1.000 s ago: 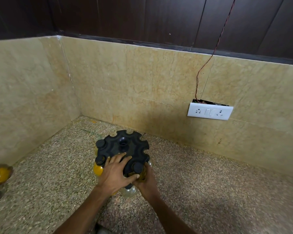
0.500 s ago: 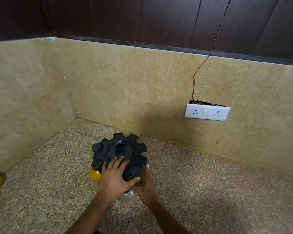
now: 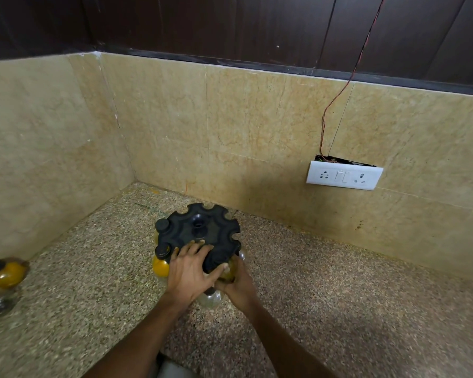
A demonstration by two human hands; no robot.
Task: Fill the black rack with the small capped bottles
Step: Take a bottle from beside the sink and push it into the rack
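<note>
— Since a moment back, we see two loose bottles [image 3: 3, 274] come into sight again at the far left edge, while both hands stay at the near rim of the rack. What's the biggest thing we have?

— We have the speckled stone surface [image 3: 339, 309], boxed by tan tiled walls [image 3: 230, 126] with dark wood panelling [image 3: 230, 20] above them. On the right wall we see a white switch plate [image 3: 344, 178] with a thin red wire [image 3: 339, 99] running up from it.

— And the rack?

— We see the black rack [image 3: 200, 233] standing near the corner, a round disc with notches along its edge. Two black-capped bottles sit in its left notches [image 3: 162, 225]; the nearer one shows yellow below its cap [image 3: 161, 264].

— Our hands?

— Our left hand [image 3: 189, 271] lies flat on the rack's near edge, fingers spread and straight, gripping nothing. Our right hand [image 3: 236, 282] is curled around a small bottle [image 3: 228, 271] at the near-right notch, touching the rack. A clear bottle [image 3: 209, 298] shows just beneath the two hands.
</note>
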